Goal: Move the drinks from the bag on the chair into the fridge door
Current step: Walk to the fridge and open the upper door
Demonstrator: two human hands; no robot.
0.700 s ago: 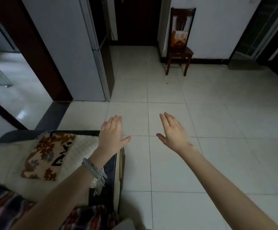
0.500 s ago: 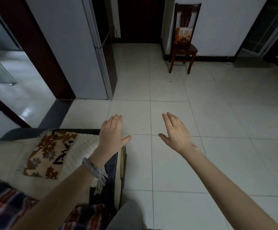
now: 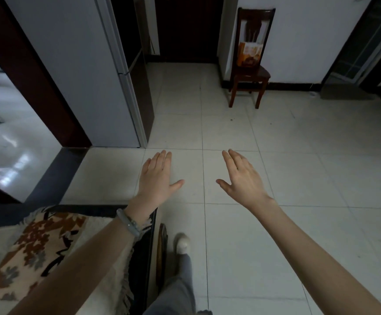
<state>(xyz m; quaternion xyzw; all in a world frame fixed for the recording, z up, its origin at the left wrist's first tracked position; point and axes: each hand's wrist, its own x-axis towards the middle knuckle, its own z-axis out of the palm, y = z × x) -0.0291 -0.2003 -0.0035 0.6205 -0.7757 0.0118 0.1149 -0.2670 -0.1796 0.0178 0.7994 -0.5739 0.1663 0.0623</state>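
Facing open tiled floor (image 3: 275, 137) — both hands (image 3: 156, 178) empty, chair (image 3: 250, 71) ahead.

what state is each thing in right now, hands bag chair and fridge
left hand: open, empty, held flat over the floor
right hand: open, empty
bag: upright on the chair seat
chair: upright against the wall
fridge: doors shut

Single head-worn wide-angle view, facing forward and down across tiled floor (image 3: 298, 178) toward the distant chair (image 3: 250, 71)
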